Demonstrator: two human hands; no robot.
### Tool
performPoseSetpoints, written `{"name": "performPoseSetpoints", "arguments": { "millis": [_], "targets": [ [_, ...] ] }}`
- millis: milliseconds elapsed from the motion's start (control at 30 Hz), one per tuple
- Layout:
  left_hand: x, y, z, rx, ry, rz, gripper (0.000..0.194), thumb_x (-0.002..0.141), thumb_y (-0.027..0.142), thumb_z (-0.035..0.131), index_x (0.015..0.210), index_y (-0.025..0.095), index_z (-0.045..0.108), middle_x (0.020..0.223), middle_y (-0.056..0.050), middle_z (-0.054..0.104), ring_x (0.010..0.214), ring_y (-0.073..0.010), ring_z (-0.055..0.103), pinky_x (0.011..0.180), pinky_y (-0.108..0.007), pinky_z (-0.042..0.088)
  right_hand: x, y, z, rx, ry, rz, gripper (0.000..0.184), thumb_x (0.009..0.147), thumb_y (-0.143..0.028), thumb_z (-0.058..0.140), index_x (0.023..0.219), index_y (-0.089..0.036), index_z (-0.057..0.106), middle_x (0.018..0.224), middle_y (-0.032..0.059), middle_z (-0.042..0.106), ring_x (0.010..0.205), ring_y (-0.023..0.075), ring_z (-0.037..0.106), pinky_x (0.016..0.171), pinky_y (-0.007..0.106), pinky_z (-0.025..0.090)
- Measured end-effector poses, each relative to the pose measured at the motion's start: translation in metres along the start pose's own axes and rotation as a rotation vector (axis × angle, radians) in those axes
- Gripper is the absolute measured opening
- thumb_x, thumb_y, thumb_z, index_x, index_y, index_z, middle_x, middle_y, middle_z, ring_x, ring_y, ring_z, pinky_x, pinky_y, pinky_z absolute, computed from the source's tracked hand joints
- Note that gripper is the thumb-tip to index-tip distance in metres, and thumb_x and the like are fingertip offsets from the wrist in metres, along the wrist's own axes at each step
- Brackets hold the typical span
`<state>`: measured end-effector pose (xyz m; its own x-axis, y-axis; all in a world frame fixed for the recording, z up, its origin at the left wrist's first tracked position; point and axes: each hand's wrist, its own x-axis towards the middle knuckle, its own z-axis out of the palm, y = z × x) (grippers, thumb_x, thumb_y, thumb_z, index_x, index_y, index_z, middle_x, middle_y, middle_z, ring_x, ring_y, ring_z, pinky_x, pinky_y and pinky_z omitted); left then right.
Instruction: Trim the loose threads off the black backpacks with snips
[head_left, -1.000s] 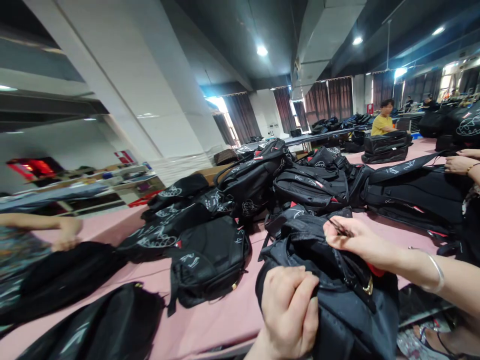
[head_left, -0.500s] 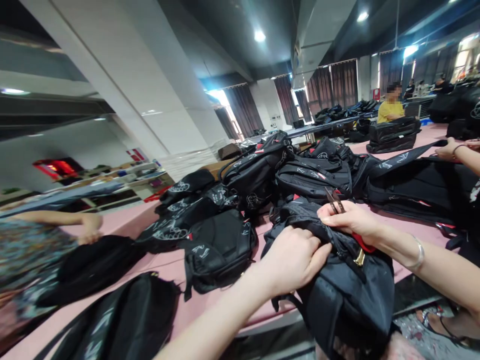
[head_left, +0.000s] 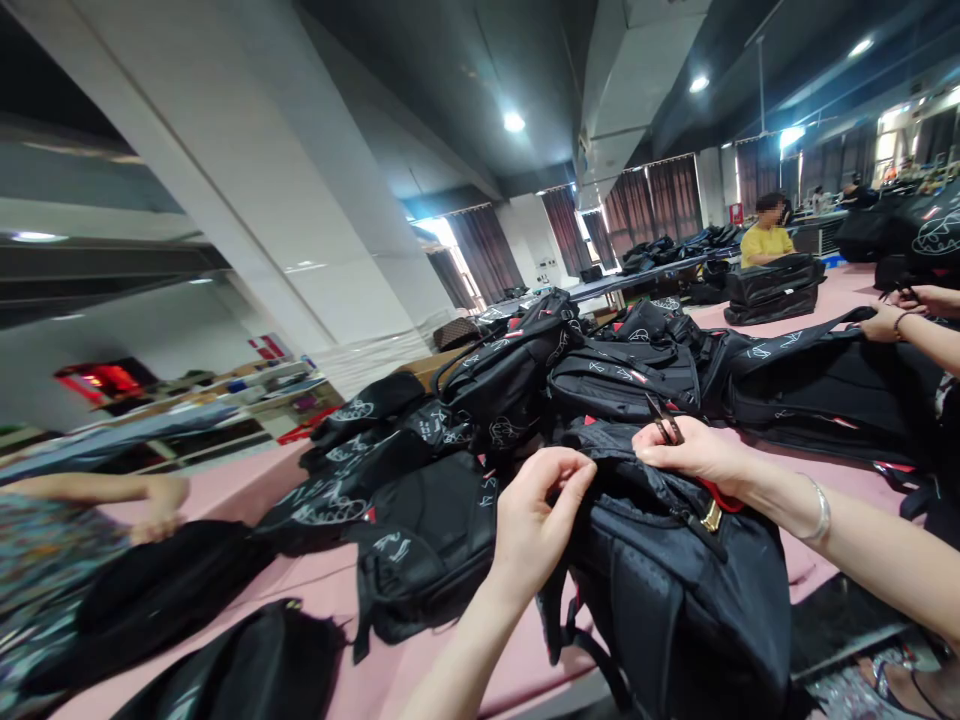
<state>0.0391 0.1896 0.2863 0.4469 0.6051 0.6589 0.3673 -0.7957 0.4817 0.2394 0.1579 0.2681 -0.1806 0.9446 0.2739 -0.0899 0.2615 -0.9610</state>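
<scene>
A black backpack stands at the near edge of the table, its top opening parted and a gold-coloured metal piece on its side. My left hand pinches at the left rim of that opening, thumb against forefinger. At the far rim, my right hand is closed around a pair of scissors and also touches the bag's fabric. The dark blades poke out beyond the fingers, pointing up and away; something red shows below the palm.
More black backpacks with white print lie heaped on the pink tabletop. At left, a co-worker's hand rests by a black bag. Another person's hands handle a bag at right. A person in yellow is farther back.
My left hand has moved left and up from over the bag's front, turning from knuckles-up into a pinch at the rim. The opening shows wider. My right hand stays on the rim with the scissors.
</scene>
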Motion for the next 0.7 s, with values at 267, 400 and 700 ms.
{"name": "performPoseSetpoints", "arguments": {
  "millis": [267, 400, 700],
  "targets": [
    [0.004, 0.022, -0.002, -0.048, -0.195, -0.273, 0.042, 0.084, 0.045, 0.041, 0.063, 0.018, 0.066, 0.082, -0.004, 0.052, 0.078, -0.0157, 0.054, 0.073, -0.029, 0.042, -0.002, -0.001, 0.011, -0.18, 0.075, -0.142, 0.03, 0.07, -0.041, 0.062, 0.063, -0.015, 0.05, 0.063, -0.0023, 0.046, 0.059, 0.0096, 0.039, 0.058, 0.024, 0.033],
    [0.005, 0.023, 0.006, -0.011, -0.16, -0.32, 0.04, 0.079, 0.047, 0.048, 0.058, 0.017, 0.062, 0.076, -0.003, 0.049, 0.072, -0.016, 0.051, 0.07, -0.03, 0.041, -0.005, -0.001, 0.014, -0.243, 0.079, -0.204, 0.028, 0.075, -0.038, 0.06, 0.062, -0.016, 0.049, 0.068, -0.0021, 0.045, 0.062, 0.0095, 0.041, 0.059, 0.023, 0.035],
    [-0.003, 0.024, 0.002, -0.125, -0.146, -0.308, 0.025, 0.078, 0.037, 0.051, 0.063, 0.017, 0.059, 0.085, -0.003, 0.05, 0.08, -0.0168, 0.051, 0.073, -0.029, 0.041, -0.04, -0.011, 0.021, -0.808, 0.062, -0.469, 0.021, 0.081, -0.031, 0.053, 0.095, -0.02, 0.066, 0.092, 0.0049, 0.053, 0.072, 0.0124, 0.051, 0.064, 0.025, 0.04]
  ]
}}
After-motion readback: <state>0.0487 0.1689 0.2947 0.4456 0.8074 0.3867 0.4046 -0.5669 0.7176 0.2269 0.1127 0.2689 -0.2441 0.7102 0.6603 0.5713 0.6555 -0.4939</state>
